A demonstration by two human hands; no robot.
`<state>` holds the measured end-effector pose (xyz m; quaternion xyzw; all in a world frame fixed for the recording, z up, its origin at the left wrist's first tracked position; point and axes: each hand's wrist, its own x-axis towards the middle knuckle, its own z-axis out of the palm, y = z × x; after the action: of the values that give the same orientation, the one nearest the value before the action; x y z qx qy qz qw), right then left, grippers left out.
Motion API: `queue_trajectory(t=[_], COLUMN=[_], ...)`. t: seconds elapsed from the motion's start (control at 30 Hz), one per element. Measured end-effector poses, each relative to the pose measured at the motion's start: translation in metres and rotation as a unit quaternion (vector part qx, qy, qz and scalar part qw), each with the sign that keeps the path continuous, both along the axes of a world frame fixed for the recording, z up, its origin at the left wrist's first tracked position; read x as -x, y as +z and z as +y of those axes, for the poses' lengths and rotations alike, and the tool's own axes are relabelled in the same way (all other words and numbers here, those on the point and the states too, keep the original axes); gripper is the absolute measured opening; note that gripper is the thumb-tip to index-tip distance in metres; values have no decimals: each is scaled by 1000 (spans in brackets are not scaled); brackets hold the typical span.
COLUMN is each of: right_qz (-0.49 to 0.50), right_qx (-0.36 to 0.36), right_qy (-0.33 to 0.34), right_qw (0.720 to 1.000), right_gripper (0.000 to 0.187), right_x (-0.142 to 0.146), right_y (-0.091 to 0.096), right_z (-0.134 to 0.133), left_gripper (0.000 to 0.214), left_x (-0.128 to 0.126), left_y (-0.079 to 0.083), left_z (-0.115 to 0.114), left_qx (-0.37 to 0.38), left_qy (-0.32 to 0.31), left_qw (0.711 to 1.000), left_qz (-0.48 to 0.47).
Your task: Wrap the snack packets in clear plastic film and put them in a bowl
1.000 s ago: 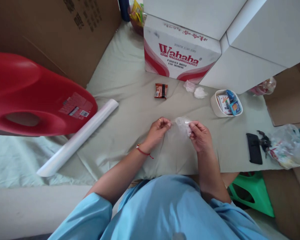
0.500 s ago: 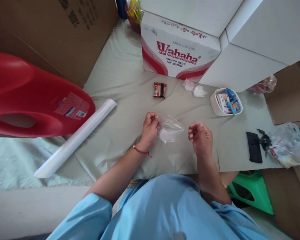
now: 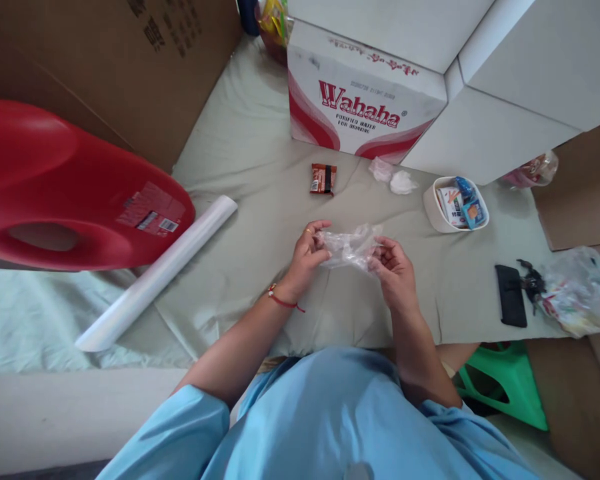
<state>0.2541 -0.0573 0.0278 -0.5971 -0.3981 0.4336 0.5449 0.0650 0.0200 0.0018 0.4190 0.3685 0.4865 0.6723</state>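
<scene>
A clear, crinkled plastic bag [image 3: 349, 248] stretches between my hands above the cloth-covered surface. My left hand [image 3: 307, 257], with a ring and a red cord bracelet, pinches its left end between thumb and fingers. At the other end, my right hand [image 3: 394, 270] grips the bag with thumb and fingertips. Beyond my left hand lies a small reddish-brown snack packet [image 3: 323, 179] with a dark band. Two crumpled tissues, one pinkish [image 3: 381, 169] and one white [image 3: 403, 182], rest to the right of the packet.
A Wahaha water carton [image 3: 365, 97] stands at the back. On the left are a red jug [image 3: 95, 167] and a white roll [image 3: 160, 273]. To the right sit a white tub [image 3: 433, 207] of packets, a black phone [image 3: 510, 297], keys [image 3: 533, 283] and a plastic bag of items [image 3: 577, 293].
My right hand has moved left and taken hold of the plastic bag's right end, where before it was apart from it. The bag is now bunched between both hands.
</scene>
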Motion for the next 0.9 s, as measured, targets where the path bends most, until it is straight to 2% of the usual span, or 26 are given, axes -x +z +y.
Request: queue_trajectory(t=[0.1, 0.17, 0.27, 0.37, 0.43, 0.57, 0.7, 0.8, 0.9], right_qz=[3, 6, 18, 2, -29, -79, -128, -86, -20], right_qx=[16, 33, 70, 121, 136, 74, 41, 32, 37], right_qy=[-32, -40, -25, 28, 45, 6, -21, -85, -122], right_qw=[999, 999, 997, 992, 989, 994, 991, 992, 992], right_gripper=[37, 30, 32, 37, 40, 53, 42, 31, 31], right_x=[-13, -20, -30, -40, -46, -48, -40, -36, -40], right_y=[5, 7, 4, -2, -7, -12, -12, -12, -13], right_z=[-1, -4, -10, -19, -25, -31, -22, -12, -10], left_gripper=[23, 30, 43, 44, 39, 23, 18, 23, 26], left_x=[-2, -4, -4, -1, 1, -1, -5, -2, 5], left_y=[-1, -2, -3, -2, 0, 5, 5, 3, 1], left_z=[1, 3, 8, 13, 15, 11, 6, 11, 19], left_qx=[-13, 6, 62, 98, 92, 74, 91, 123, 156], left_qy=[3, 42, 96, 132, 143, 112, 56, 43, 46], left_qw=[998, 998, 993, 985, 984, 990, 991, 982, 967], left_qz=[57, 47, -18, -56, -58, -46, -74, -136, -196])
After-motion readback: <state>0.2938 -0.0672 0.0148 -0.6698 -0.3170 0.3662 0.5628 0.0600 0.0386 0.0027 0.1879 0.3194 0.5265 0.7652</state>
